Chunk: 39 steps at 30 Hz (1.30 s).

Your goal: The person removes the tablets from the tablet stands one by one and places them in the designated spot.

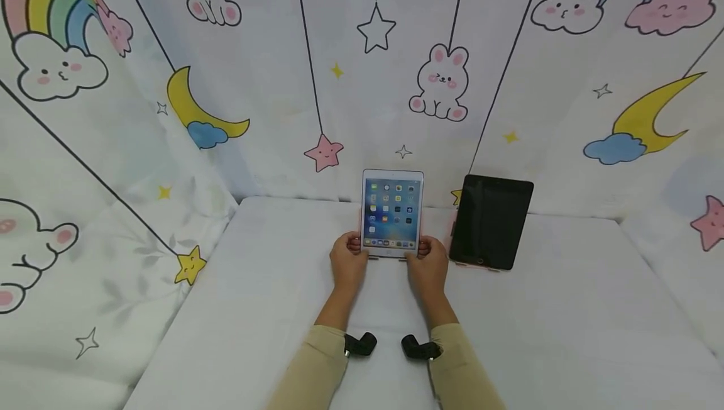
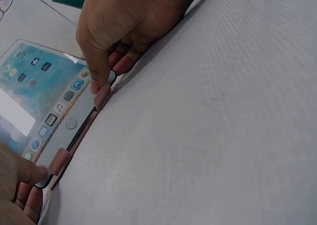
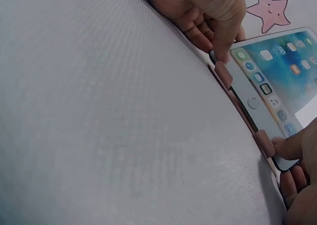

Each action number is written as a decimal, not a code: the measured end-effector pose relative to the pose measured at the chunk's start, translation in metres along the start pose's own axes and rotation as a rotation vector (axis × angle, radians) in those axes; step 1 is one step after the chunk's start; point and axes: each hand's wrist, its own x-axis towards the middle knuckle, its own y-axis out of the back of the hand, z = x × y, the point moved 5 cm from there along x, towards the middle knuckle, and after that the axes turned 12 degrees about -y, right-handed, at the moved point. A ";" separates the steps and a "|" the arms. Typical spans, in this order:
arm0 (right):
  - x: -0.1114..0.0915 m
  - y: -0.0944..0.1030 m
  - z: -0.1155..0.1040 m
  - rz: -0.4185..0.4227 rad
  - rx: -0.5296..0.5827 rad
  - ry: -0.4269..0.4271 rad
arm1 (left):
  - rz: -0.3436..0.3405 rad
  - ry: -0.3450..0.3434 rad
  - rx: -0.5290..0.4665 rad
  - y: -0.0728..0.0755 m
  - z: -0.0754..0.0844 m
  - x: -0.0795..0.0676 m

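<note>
A white tablet (image 1: 393, 212) with a lit home screen leans back on a pink stand, whose two small lips (image 2: 60, 161) hook over its bottom edge. At the tablet's lower left corner my left hand (image 1: 347, 262) pinches it, thumb on the front bezel and fingers curled behind. My right hand (image 1: 428, 265) grips the lower right corner the same way. In the right wrist view the tablet's home button (image 3: 253, 103) lies between the two thumbs. Most of the stand is hidden behind the tablet.
To the right, a black tablet (image 1: 492, 221) with a dark screen leans on another pinkish stand. Both stand near the back edge of a white-covered table (image 1: 283, 271). A curtain (image 1: 271, 51) printed with rabbits, stars and moons hangs behind and at the sides.
</note>
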 end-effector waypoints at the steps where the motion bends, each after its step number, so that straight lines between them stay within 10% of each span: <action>1: 0.000 0.000 0.000 -0.004 0.005 -0.006 | -0.008 -0.003 -0.004 0.000 0.000 0.000; 24: -0.001 0.004 0.005 -0.094 0.270 -0.048 | -0.151 0.018 -0.385 0.010 -0.002 0.011; 39: -0.020 -0.005 -0.012 -0.127 0.411 0.150 | -0.342 0.064 -0.422 0.040 -0.003 0.027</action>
